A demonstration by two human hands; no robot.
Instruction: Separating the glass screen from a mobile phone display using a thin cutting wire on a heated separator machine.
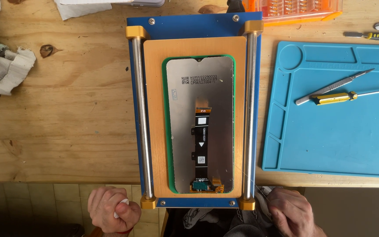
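A phone display panel [183, 109] lies back side up in a green-edged recess of an orange plate [154, 109]. The plate sits on a blue jig [189, 22] with two steel rails [142, 114]. A black flex cable [202, 140] runs down the panel's middle. My left hand [112, 210] is below the jig's lower left corner, closed around a small white object [120, 207]. My right hand [290, 210] is below the lower right corner, fingers curled. A thin wire [250, 179] seems to run from it toward the panel's lower right corner.
A blue silicone work mat [343, 140] lies to the right with a scalpel [334, 86] and a yellow-handled screwdriver [335, 98] on it. An orange bit case [301, 9] stands at the back. Crumpled rags [3, 66] lie at the far left on the wooden bench [66, 114].
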